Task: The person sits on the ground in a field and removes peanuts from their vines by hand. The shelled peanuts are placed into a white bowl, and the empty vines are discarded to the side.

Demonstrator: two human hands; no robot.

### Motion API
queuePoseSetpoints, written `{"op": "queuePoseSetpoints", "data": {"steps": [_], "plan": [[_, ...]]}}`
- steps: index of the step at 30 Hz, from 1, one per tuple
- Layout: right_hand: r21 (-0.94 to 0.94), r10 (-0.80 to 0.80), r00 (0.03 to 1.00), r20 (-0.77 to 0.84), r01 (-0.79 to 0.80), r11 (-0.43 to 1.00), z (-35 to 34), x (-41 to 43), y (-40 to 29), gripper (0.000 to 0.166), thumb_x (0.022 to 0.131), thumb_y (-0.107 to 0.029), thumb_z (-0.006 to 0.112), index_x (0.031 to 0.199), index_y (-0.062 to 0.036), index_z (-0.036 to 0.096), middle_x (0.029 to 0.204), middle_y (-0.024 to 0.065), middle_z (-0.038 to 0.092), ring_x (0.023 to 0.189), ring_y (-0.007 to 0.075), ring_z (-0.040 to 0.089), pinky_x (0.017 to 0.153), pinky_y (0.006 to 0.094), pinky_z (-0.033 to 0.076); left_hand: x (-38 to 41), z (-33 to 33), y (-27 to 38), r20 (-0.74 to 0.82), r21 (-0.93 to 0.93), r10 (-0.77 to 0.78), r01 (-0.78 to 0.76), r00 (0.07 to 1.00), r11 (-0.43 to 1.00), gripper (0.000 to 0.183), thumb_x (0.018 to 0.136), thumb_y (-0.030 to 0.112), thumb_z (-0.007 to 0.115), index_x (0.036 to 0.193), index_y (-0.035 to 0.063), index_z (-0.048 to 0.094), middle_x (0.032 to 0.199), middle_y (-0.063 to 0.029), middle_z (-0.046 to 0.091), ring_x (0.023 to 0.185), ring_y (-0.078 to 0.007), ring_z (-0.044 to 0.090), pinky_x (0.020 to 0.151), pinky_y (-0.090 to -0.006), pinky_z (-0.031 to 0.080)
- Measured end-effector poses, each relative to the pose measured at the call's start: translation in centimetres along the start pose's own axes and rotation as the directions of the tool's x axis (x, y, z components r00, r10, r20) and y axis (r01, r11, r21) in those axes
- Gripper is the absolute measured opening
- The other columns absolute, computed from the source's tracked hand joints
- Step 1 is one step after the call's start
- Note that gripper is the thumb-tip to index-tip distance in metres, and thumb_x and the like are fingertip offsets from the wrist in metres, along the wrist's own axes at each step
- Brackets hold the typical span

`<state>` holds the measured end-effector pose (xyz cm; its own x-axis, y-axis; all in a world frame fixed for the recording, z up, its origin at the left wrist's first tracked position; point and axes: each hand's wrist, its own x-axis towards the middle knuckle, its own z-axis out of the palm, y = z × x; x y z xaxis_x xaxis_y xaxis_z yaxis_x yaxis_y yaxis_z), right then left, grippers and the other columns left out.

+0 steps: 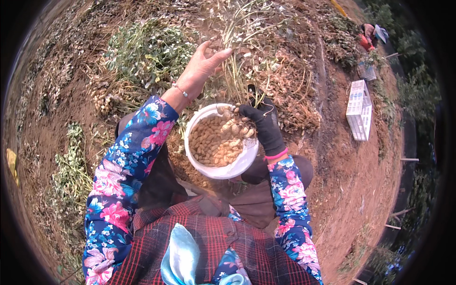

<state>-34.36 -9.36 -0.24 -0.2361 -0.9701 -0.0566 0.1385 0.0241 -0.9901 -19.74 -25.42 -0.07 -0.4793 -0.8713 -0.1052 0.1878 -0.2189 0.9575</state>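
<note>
A white plastic bucket [221, 172], partly filled with unshelled peanuts [210, 142], stands between my knees. My right hand [265, 123], in a black glove, is closed around the lower part of an uprooted peanut plant [233, 76] at the bucket's right rim. The plant's cluster of pods [237, 128] hangs over the bucket opening, while its leafy stems point away from me. Bare, with a beaded bracelet on the wrist, my left hand [203, 67] is raised beside the stems. Its thumb and fingers are apart; some fingertips are hard to make out.
Green peanut plants [153, 53] lie ahead on the left, with a clump of pods [102, 99] at their root end. Dry stripped vines [292, 96] are heaped to the right. Farther right are a white plastic crate [359, 110] and another person [369, 35] bending over.
</note>
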Motion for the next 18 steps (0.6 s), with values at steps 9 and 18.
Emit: {"op": "queuePoseSetpoints", "data": {"steps": [9, 18], "plan": [[-0.634, -0.153, 0.987, -0.04, 0.093, 0.768, 0.7, 1.0, 2.2, 0.051, 0.075, -0.017, 0.072, 0.12, -0.0039, 0.051, 0.094, 0.0161, 0.067, 0.09, 0.0288, 0.065, 0.076, 0.0382, 0.05, -1.3, 2.2, -1.7, 0.128, 0.09, -0.061, 0.05, 0.99, 0.995, 0.109, 0.07, 0.036, 0.081, 0.144, -0.0033, 0.012, 0.127, -0.0172, 0.049, 0.115, -0.021, 0.049, 0.1, -0.0343, 0.035], [-0.926, -0.446, 0.846, 0.292, 0.366, 0.09, 4.8, 0.9, 4.5, 0.044, 0.075, -0.018, 0.068, 0.109, 0.0016, 0.049, 0.087, 0.0159, 0.055, 0.081, 0.0341, 0.056, 0.07, 0.0428, 0.043, -1.5, 2.8, -3.5, -0.004, -0.17, -0.074, 0.072, 0.997, 0.983, 0.035, 0.076, 0.005, 0.066, 0.108, 0.002, 0.051, 0.089, -0.0082, 0.062, 0.073, -0.0162, 0.06, 0.066, -0.0287, 0.051]]}}
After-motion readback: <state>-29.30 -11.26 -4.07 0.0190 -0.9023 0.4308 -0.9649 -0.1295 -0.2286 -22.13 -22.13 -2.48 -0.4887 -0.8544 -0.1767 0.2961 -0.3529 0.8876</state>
